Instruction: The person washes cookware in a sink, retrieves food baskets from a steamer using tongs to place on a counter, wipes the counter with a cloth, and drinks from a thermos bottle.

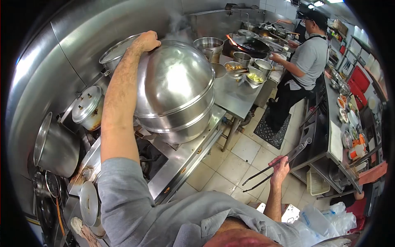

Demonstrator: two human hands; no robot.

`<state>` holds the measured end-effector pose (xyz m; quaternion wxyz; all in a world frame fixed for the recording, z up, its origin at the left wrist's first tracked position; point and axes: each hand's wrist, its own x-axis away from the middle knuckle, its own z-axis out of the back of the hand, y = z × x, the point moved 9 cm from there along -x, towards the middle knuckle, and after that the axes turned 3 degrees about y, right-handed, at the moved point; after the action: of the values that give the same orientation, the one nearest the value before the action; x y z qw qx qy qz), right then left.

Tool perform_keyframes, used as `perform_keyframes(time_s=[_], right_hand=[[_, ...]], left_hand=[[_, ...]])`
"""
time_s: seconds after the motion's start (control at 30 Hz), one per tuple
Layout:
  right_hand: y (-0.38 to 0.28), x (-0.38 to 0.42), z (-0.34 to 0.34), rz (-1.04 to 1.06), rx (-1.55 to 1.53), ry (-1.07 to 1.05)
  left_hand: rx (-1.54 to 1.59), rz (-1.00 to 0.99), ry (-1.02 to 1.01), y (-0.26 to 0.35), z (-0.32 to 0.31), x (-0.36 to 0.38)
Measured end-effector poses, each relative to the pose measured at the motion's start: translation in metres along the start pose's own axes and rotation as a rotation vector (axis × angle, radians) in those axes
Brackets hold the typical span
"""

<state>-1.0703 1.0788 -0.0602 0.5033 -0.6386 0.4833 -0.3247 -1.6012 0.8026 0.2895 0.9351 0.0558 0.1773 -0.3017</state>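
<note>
A large domed metal lid [177, 78] covers a wide stacked steamer pot [181, 129] on the stove. My left hand [147, 41] is closed at the far top side of this lid, its grip point hidden behind the fingers. Steam rises just beyond it. Off to the right, over the floor, my right hand [281, 168] is wrapped round a pair of long metal tongs [297, 150]. The dark tips of the tongs point left, slightly apart, with nothing between them.
Behind the steamer stands another pot [111, 61]; a lidded pot [88, 107] and a big stockpot [57, 144] are at left. Bowls of food [255, 77] sit on a steel table [236, 96]. A co-worker [310, 57] stands at a wok [251, 46]. A counter with dishes [335, 123] is at right.
</note>
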Motion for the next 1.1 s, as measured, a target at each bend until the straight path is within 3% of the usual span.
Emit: perform_keyframes(time_s=[0.13, 0.2, 0.27, 0.33, 0.4, 0.47, 0.67, 0.8, 1.03, 1.1], right_hand=[[0.006, -0.016, -0.015, -0.031, -0.088, -0.002], [-0.004, -0.026, -0.034, 0.002, -0.082, -0.056], [-0.005, -0.041, -0.052, 0.011, -0.142, -0.097], [-0.018, -0.052, -0.072, 0.114, -0.177, -0.165], [-0.026, -0.061, -0.089, 0.121, -0.190, -0.207], [-0.048, -0.065, -0.108, 0.191, -0.120, -0.241], [-0.107, -0.095, -0.148, 0.271, -0.253, -0.380], [-0.192, -0.110, -0.171, 0.484, -0.375, -0.456], [-0.320, -0.093, -0.282, 0.557, -0.776, -0.859], [-0.337, -0.063, -0.324, 0.593, -0.774, -0.614]], left_hand=[[0.010, -0.091, 0.192, -0.012, 0.065, 0.014], [0.036, -0.076, 0.190, -0.034, 0.105, 0.026], [0.050, -0.151, 0.344, -0.050, 0.151, 0.054], [-0.045, -0.141, 0.370, -0.073, 0.183, 0.085], [0.041, 0.059, 0.273, -0.086, 0.203, 0.134], [0.044, 0.049, 0.323, -0.110, 0.216, 0.177], [0.081, 0.272, 0.232, -0.142, 0.227, 0.310], [-0.105, 0.354, 0.176, -0.145, 0.218, 0.377], [-0.124, 0.528, 0.063, -0.187, 0.140, 0.465], [-0.077, 0.568, 0.050, -0.201, 0.112, 0.481]])
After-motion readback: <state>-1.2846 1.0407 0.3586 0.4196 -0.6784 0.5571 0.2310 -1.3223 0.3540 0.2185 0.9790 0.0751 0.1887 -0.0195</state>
